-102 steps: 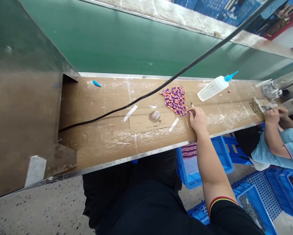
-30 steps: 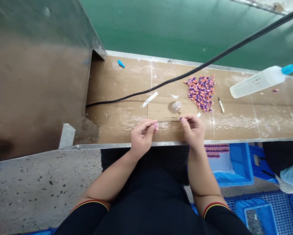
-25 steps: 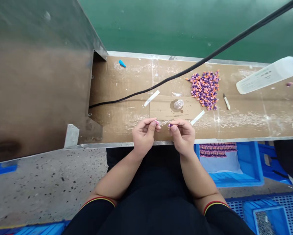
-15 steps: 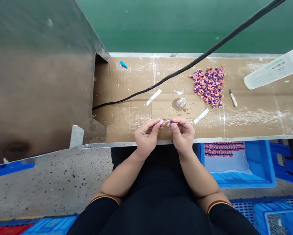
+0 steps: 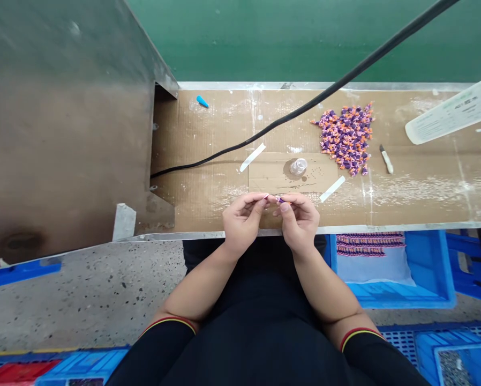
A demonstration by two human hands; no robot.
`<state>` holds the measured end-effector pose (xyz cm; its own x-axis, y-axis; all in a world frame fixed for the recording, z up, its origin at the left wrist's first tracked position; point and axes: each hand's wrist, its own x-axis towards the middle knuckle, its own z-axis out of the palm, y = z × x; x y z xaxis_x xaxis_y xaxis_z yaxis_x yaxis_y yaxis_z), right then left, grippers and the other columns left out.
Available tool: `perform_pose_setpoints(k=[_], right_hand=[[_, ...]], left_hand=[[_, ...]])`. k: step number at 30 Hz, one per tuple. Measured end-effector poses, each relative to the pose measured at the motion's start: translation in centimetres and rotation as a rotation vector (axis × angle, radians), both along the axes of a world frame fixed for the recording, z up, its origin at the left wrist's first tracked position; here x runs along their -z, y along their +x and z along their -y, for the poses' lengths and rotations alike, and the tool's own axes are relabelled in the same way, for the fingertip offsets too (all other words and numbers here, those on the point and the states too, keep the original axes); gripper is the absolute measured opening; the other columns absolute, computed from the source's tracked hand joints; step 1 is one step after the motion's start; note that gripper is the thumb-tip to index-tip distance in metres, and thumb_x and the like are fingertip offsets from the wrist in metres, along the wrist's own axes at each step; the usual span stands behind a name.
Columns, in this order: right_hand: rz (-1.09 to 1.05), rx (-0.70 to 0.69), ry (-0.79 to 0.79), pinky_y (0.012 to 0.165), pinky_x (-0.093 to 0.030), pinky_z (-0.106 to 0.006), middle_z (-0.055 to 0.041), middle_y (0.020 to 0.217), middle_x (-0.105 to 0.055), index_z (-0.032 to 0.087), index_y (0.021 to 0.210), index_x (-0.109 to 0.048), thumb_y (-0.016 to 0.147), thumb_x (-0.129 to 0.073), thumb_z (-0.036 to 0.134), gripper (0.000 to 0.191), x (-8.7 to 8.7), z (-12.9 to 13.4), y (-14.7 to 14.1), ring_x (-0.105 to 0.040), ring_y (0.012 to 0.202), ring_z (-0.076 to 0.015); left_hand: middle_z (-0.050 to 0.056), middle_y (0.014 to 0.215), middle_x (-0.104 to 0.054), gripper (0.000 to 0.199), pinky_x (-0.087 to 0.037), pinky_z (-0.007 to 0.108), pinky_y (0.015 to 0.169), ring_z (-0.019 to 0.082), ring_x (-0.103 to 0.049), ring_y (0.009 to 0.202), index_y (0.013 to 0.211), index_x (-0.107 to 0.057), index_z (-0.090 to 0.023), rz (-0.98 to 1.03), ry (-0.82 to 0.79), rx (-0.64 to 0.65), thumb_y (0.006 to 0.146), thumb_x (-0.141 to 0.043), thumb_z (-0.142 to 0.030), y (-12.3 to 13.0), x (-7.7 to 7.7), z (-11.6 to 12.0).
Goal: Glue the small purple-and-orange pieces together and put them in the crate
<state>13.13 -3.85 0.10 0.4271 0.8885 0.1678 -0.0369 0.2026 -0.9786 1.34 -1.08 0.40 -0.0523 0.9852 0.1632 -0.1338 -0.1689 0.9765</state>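
My left hand (image 5: 242, 219) pinches a small pink piece (image 5: 265, 197), mostly hidden by the fingertips. In my right hand (image 5: 300, 217), thumb and fingers close on a small purple and orange figure (image 5: 281, 201). The fingertips of both hands almost meet above the front edge of the cardboard-covered bench. Just beyond them a small clear cup (image 5: 298, 166) stands on a taped cardboard sheet (image 5: 264, 177), with a wet patch and drops around it. A heap of purple, pink and orange figures (image 5: 347, 138) lies to the right.
A black cable (image 5: 272, 126) crosses above the bench. At right are a small knife (image 5: 386, 160) and a white bottle (image 5: 445, 115); at far left, a blue tip (image 5: 202, 101). A metal housing (image 5: 72, 134) borders the left. Below the bench, a blue bin (image 5: 429, 262) holds rows of figures.
The pink piece in my left hand has turned, now showing a thin edge rather than its flat side. My hands are slightly closer together. The view has shifted a little.
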Motion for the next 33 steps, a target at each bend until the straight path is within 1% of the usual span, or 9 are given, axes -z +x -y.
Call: perform_pose_setpoints(k=[3,6,9,14,17,20,25,28,33], right_hand=[[-0.048,-0.031,-0.025,0.062,-0.071,-0.033,-0.0024,0.091,-0.075,0.028,0.102,-0.072,0.100,-0.075,0.056,0.028,0.0,0.3,-0.1,-0.083,0.087,-0.0228],[-0.125,-0.060,-0.041,0.064,-0.073,-0.033,-0.0015,0.092,-0.075,0.028,0.102,-0.072,0.100,-0.076,0.054,0.026,-0.4,0.7,-0.2,-0.085,0.096,-0.0244],[-0.160,-0.065,-0.042,0.067,-0.075,-0.034,-0.0014,0.093,-0.077,0.028,0.103,-0.072,0.100,-0.077,0.053,0.026,-1.0,0.9,-0.3,-0.085,0.101,-0.0251],[-0.170,-0.094,-0.035,0.073,-0.076,-0.036,-0.0020,0.097,-0.080,0.029,0.105,-0.073,0.101,-0.077,0.048,0.020,-1.3,0.9,-0.5,-0.085,0.102,-0.0246],[-0.149,-0.095,0.001,0.071,-0.075,-0.036,-0.0024,0.098,-0.079,0.029,0.105,-0.075,0.102,-0.076,0.046,0.017,-1.3,0.9,-0.9,-0.085,0.101,-0.0247],[-0.104,-0.078,0.006,0.068,-0.074,-0.035,-0.0029,0.095,-0.078,0.029,0.102,-0.074,0.102,-0.075,0.048,0.019,-1.2,0.9,-1.2,-0.084,0.096,-0.0245],[-0.078,-0.035,0.029,0.061,-0.065,-0.031,-0.0010,0.091,-0.076,0.029,0.104,-0.073,0.103,-0.073,0.048,0.019,-0.8,0.7,-1.1,-0.079,0.081,-0.0193],[-0.092,-0.021,0.016,0.056,-0.058,-0.027,0.0007,0.087,-0.075,0.029,0.103,-0.074,0.103,-0.074,0.048,0.020,-0.4,0.5,-1.0,-0.071,0.068,-0.0140],[-0.157,-0.056,0.034,0.055,-0.056,-0.024,0.0017,0.087,-0.074,0.029,0.103,-0.076,0.102,-0.077,0.045,0.017,-0.2,0.1,-1.2,-0.067,0.065,-0.0113]], left_hand=[[0.006,0.097,-0.085,0.014,-0.072,0.031,0.082,0.018,-0.084,0.086,0.099,-0.083,-0.021,-0.023,0.025,-0.028,0.099,-0.080,-0.035,-0.2,0.2,0.0],[0.005,0.104,-0.085,0.006,-0.072,0.034,0.087,0.019,-0.084,0.094,0.099,-0.084,-0.025,-0.099,0.138,-0.043,0.100,-0.080,-0.029,-0.4,0.4,0.1],[0.003,0.101,-0.085,0.009,-0.071,0.032,0.083,0.017,-0.083,0.092,0.102,-0.086,-0.028,-0.167,0.218,-0.046,0.099,-0.079,-0.022,-0.5,0.4,0.2],[0.007,0.105,-0.085,0.013,-0.072,0.034,0.085,0.020,-0.084,0.092,0.107,-0.086,-0.025,-0.032,0.083,0.029,0.100,-0.080,-0.034,-0.7,0.3,0.4],[0.006,0.094,-0.085,0.019,-0.072,0.030,0.077,0.020,-0.084,0.082,0.096,-0.085,-0.022,0.107,-0.012,0.026,0.092,-0.088,-0.041,-0.6,0.5,0.2],[0.006,0.085,-0.083,0.028,-0.071,0.028,0.069,0.019,-0.082,0.074,0.088,-0.081,-0.020,0.156,-0.095,0.023,0.086,-0.093,-0.046,-0.6,0.8,0.0],[0.008,0.097,-0.085,0.031,-0.073,0.031,0.082,0.021,-0.084,0.085,0.094,-0.085,-0.020,0.212,-0.197,0.046,0.082,-0.095,-0.046,-1.0,1.1,-0.3],[0.008,0.097,-0.085,0.029,-0.072,0.027,0.080,0.019,-0.084,0.083,0.096,-0.087,-0.021,0.254,-0.217,0.080,0.083,-0.095,-0.046,-1.1,0.8,-0.5],[0.007,0.099,-0.085,0.019,-0.071,0.024,0.080,0.016,-0.083,0.082,0.091,-0.085,-0.021,0.250,-0.151,0.090,0.089,-0.091,-0.040,-0.7,-0.2,-0.4]])
